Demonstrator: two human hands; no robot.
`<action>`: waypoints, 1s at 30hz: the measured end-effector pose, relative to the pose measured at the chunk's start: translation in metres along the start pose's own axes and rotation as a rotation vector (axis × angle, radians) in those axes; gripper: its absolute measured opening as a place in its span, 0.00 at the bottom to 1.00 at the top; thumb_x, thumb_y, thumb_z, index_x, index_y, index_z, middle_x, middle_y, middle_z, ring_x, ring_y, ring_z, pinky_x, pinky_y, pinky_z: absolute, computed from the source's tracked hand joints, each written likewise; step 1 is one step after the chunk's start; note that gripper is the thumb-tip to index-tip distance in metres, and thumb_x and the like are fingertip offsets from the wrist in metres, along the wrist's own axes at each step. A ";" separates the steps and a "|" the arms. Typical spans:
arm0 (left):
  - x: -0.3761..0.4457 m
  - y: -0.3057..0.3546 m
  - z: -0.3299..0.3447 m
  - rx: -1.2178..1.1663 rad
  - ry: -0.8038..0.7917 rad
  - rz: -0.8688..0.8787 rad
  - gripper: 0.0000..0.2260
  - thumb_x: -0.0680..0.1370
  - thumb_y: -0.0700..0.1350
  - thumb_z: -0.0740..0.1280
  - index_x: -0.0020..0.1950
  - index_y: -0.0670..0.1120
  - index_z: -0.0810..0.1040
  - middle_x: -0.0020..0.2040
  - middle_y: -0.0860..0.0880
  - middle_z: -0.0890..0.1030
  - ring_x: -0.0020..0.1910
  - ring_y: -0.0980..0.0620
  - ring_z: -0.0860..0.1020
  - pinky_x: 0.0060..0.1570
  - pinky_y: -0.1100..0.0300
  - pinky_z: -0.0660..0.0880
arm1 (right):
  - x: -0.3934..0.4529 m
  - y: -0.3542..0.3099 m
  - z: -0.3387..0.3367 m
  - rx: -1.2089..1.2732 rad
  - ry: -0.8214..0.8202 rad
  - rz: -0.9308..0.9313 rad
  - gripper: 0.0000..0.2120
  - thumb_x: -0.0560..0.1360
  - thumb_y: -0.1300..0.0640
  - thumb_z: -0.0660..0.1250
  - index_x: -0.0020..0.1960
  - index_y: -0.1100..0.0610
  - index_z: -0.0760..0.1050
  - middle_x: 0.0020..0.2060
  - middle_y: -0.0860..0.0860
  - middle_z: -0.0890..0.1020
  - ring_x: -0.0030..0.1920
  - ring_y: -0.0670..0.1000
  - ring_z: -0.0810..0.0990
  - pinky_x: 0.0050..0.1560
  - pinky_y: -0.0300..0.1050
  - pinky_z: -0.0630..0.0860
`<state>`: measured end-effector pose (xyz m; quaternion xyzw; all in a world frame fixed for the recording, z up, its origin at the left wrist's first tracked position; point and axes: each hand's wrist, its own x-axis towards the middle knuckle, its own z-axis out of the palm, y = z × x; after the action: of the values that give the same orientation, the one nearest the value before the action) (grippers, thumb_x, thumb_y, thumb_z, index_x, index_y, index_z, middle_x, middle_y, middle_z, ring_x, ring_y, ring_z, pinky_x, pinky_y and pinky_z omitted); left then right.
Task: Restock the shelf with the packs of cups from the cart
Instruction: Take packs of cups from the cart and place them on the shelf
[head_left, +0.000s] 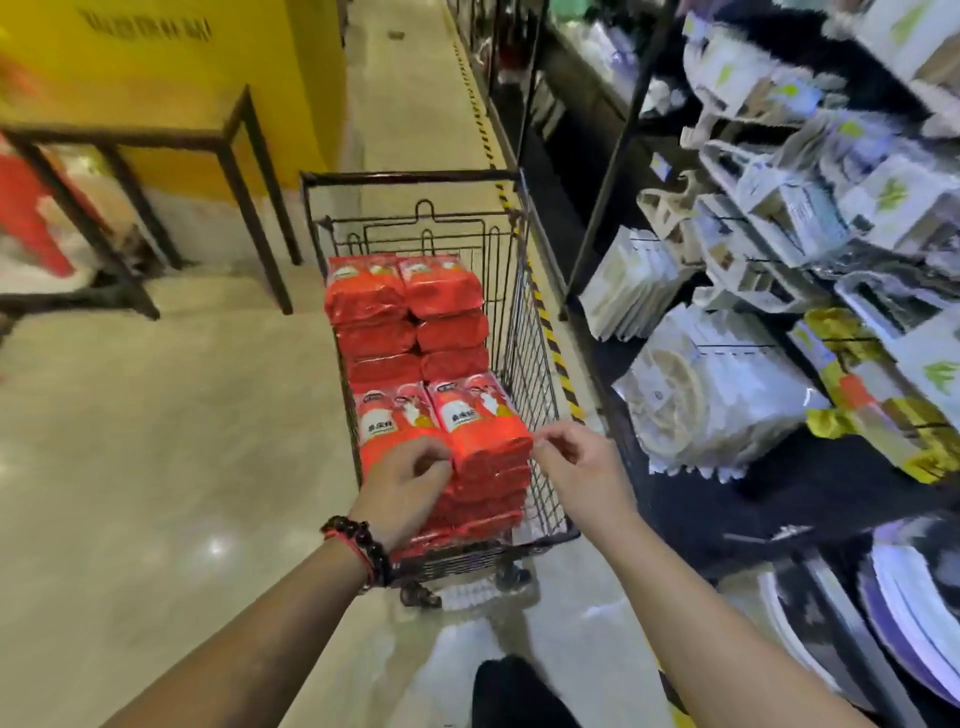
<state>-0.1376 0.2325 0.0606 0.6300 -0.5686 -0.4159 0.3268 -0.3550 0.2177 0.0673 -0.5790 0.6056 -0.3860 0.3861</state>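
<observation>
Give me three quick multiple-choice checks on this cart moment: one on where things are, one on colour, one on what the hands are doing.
1. Where does the shelf stand relative to the cart?
A. To its right
B. To its left
C. Behind the person

2. What colour are the packs of cups in the cart?
A. Blue
B. Red-orange
C. Green

3. What are the hands doing?
A. Both hang at the person's sides
B. Both reach to the nearest right-hand pack
C. Both push the cart's handle

Answers:
1 A, the shelf with white goods fills the right side beside the cart.
2 B, every wrapper shows red-orange.
3 B, the left hand and right hand flank that pack with curled fingers at its edges.
</observation>
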 end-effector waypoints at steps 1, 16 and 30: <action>0.003 -0.005 -0.005 -0.017 0.012 -0.024 0.10 0.77 0.42 0.66 0.41 0.57 0.78 0.39 0.57 0.81 0.38 0.63 0.76 0.37 0.71 0.71 | 0.009 -0.001 0.008 -0.004 -0.016 -0.002 0.14 0.78 0.61 0.68 0.40 0.43 0.79 0.37 0.41 0.82 0.36 0.38 0.77 0.37 0.30 0.72; 0.130 -0.047 -0.018 -0.055 0.144 -0.382 0.05 0.77 0.40 0.66 0.44 0.47 0.80 0.44 0.46 0.82 0.44 0.47 0.79 0.44 0.55 0.76 | 0.194 0.087 0.079 -0.116 -0.179 0.245 0.12 0.76 0.59 0.68 0.38 0.44 0.79 0.35 0.43 0.81 0.35 0.43 0.76 0.35 0.39 0.71; 0.158 -0.084 -0.013 -0.181 0.110 -0.565 0.07 0.77 0.40 0.65 0.43 0.50 0.80 0.40 0.50 0.81 0.38 0.50 0.77 0.39 0.57 0.74 | 0.225 0.171 0.089 -0.251 -0.258 0.630 0.19 0.76 0.48 0.74 0.59 0.57 0.72 0.49 0.54 0.78 0.47 0.56 0.80 0.40 0.45 0.72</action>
<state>-0.0873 0.0876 -0.0316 0.7532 -0.3129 -0.5045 0.2835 -0.3495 -0.0039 -0.1295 -0.4510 0.7432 -0.0943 0.4852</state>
